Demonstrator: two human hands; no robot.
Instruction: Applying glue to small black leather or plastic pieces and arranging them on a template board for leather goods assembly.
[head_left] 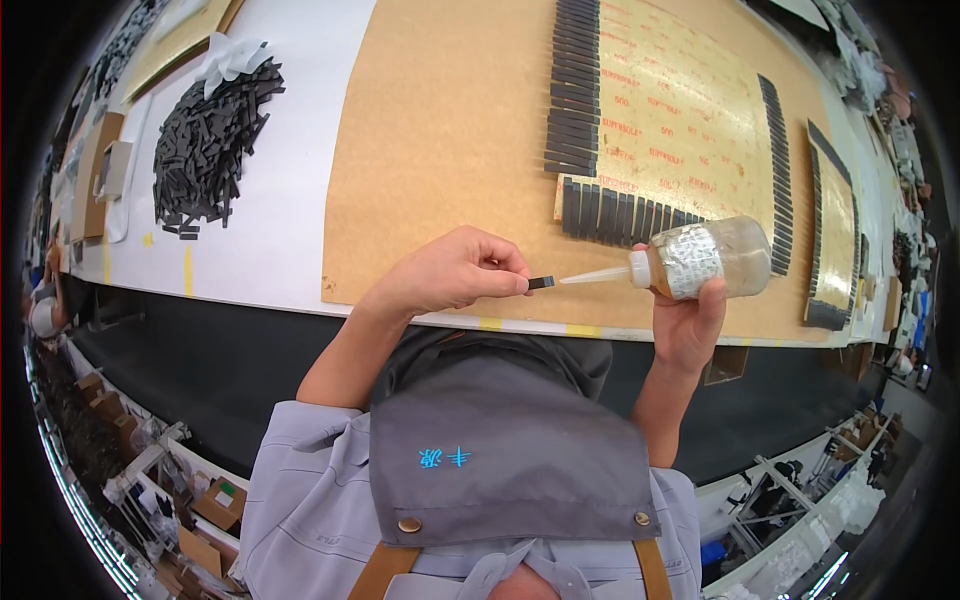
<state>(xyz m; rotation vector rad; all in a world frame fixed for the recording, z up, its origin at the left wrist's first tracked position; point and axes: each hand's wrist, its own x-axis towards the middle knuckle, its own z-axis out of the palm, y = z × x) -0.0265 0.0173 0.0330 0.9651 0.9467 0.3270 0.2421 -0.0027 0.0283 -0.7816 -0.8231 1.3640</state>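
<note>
My left hand (458,270) pinches a short black strip (541,283) between thumb and fingertips, its free end pointing right. In my right hand (690,320) lies a clear squeeze bottle (742,258) with a pale label, tipped on its side and partly filled with liquid. Its long thin nozzle (597,274) points left, with the tip close to the strip's end; contact cannot be made out. Just beyond the bottle is a yellowish board (680,120) with red print. Rows of black strips (575,90) line its left, near and right edges.
A heap of loose black strips (210,150) lies at the left, with a crumpled white piece (230,62) on top. Brown sheeting (430,130) covers the middle of the table. At the right stands another strip-edged board (832,220). A cardboard box (97,175) sits far left.
</note>
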